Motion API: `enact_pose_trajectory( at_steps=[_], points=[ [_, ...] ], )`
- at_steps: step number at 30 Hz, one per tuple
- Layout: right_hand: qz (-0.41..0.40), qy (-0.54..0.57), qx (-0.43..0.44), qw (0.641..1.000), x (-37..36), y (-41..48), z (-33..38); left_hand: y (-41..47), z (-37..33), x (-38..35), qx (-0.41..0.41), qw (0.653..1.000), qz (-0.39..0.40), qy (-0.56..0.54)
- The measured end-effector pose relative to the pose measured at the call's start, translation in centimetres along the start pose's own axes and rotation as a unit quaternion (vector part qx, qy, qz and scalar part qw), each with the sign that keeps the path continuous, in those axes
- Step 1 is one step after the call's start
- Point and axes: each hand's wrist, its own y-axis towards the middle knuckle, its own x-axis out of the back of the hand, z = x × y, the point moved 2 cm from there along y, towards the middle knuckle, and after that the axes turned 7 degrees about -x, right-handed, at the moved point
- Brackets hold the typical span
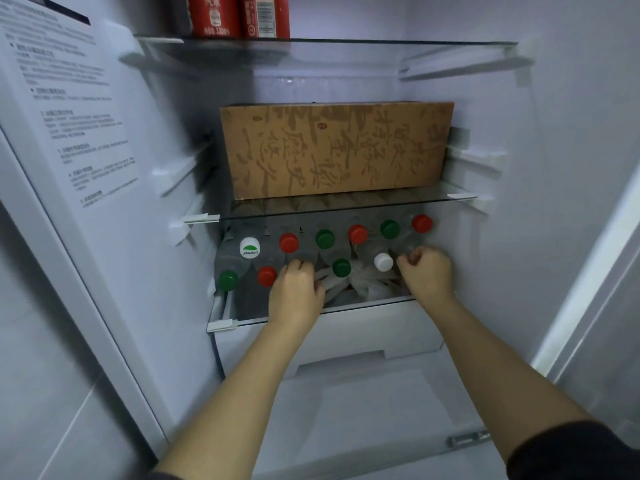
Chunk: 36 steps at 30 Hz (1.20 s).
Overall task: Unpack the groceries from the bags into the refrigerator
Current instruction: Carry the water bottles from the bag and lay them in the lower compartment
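Observation:
Both my hands reach into the refrigerator's lower glass shelf (221, 325). Several clear bottles lie there with red, green and white caps facing me, such as a red cap (289, 242) and a green cap (325, 238). My left hand (296, 292) has its fingers curled on a crumpled white plastic bag (360, 287) beside a red-capped bottle (267, 276). My right hand (427, 268) is curled at the bag's right side, next to a white-capped bottle (383, 261). What its fingers hold is hidden.
A brown cardboard box (336, 150) fills the shelf above. Two red cans (239, 15) stand on the top glass shelf. A white drawer (346, 337) sits under the bottle shelf. The open door panel with printed text (69, 116) is at the left.

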Motion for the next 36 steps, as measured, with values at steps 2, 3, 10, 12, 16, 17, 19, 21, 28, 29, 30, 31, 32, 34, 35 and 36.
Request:
enact_pose_trajectory(
  at_steps=[2, 3, 10, 12, 16, 17, 19, 21, 28, 29, 30, 31, 32, 34, 35, 36],
  points=[
    [-0.012, 0.002, 0.003, 1.000, 0.5, -0.2, 0.2, -0.1, 0.1, 0.3, -0.023, 0.999, -0.028, 0.035],
    [-0.037, -0.006, 0.022, 0.999, 0.7, -0.5, 0.4, -0.1, 0.2, 0.6, -0.042, 0.995, -0.063, 0.059],
    [-0.074, -0.143, 0.358, 0.920, -1.5, -0.6, 3.6, 3.2, 2.3, 0.6, -0.298, 0.927, -0.047, 0.222],
    [-0.046, -0.185, 0.390, 0.901, -2.5, 0.6, 4.1, 4.5, 3.3, 0.7, -0.322, 0.908, 0.010, 0.269],
    [-0.048, -0.225, 0.411, 0.882, -4.2, 2.4, 4.3, 6.0, 4.5, 0.5, -0.354, 0.881, 0.024, 0.314],
    [-0.058, -0.223, 0.415, 0.880, -4.5, 2.6, 4.2, 6.1, 4.7, 0.4, -0.363, 0.876, 0.012, 0.316],
    [-0.079, -0.208, 0.426, 0.877, -4.8, 2.8, 4.0, 6.1, 4.9, 0.2, -0.380, 0.869, -0.014, 0.317],
    [-0.094, -0.194, 0.437, 0.873, -4.8, 2.7, 4.2, 6.2, 4.9, 0.3, -0.390, 0.863, -0.027, 0.318],
    [-0.118, -0.171, 0.392, 0.896, -2.6, 3.0, 2.6, 4.6, 5.4, 1.7, -0.339, 0.886, -0.067, 0.310],
    [-0.115, -0.175, 0.381, 0.901, -2.4, 3.3, 2.5, 4.5, 5.9, 2.0, -0.320, 0.891, -0.070, 0.313],
    [-0.110, -0.179, 0.369, 0.905, -2.3, 3.5, 2.6, 4.6, 6.3, 2.2, -0.299, 0.898, -0.068, 0.317],
    [-0.106, -0.177, 0.362, 0.909, -2.4, 3.8, 2.9, 4.7, 6.7, 2.3, -0.282, 0.902, -0.068, 0.321],
    [-0.103, -0.173, 0.358, 0.912, -2.6, 3.9, 3.1, 4.9, 7.0, 2.2, -0.274, 0.903, -0.068, 0.325],
    [-0.099, -0.165, 0.354, 0.915, -2.9, 4.1, 3.2, 5.0, 7.4, 1.8, -0.278, 0.899, -0.063, 0.333],
    [-0.098, -0.164, 0.352, 0.916, -3.0, 4.1, 3.1, 5.0, 7.5, 1.6, -0.285, 0.895, -0.060, 0.337],
    [-0.097, -0.165, 0.352, 0.916, -3.0, 4.2, 3.0, 5.1, 7.5, 1.5, -0.290, 0.893, -0.058, 0.340]
  ],
)
